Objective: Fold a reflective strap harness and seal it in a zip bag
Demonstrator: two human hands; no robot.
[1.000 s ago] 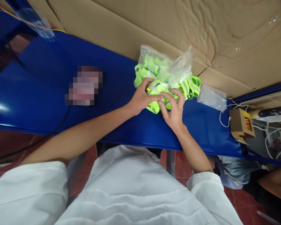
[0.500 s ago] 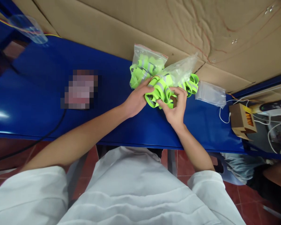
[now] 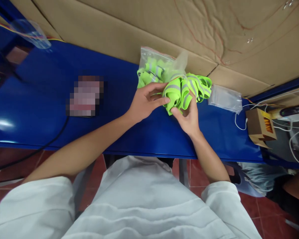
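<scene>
My left hand (image 3: 147, 101) closes on the left side of a bundle of neon yellow-green reflective straps (image 3: 173, 92) with a silver stripe, its thumb in front. My right hand (image 3: 189, 116) grips the lower right of that bundle, its fingertips hidden among the loops. Clear plastic of an open bag (image 3: 180, 64) stands up behind the bundle; how far it wraps the straps I cannot tell. To the left rests a zip bag (image 3: 149, 54) filled with similar straps. More looped straps (image 3: 204, 87) lie just right of the bundle.
Flat clear bags (image 3: 225, 98) are stacked on the blue table (image 3: 119, 139). Rightward stand a small cardboard box (image 3: 260, 126) and white cables. A blurred-out item (image 3: 86, 96) and clear cup (image 3: 37, 36) are left. Cardboard (image 3: 114, 30) lines the back. A person's arm (image 3: 296, 184) shows at right.
The bundle has moved slightly right and turned in my hands. The clear plastic behind it has swung from leaning right to upright. My left fingers have shifted over the straps.
</scene>
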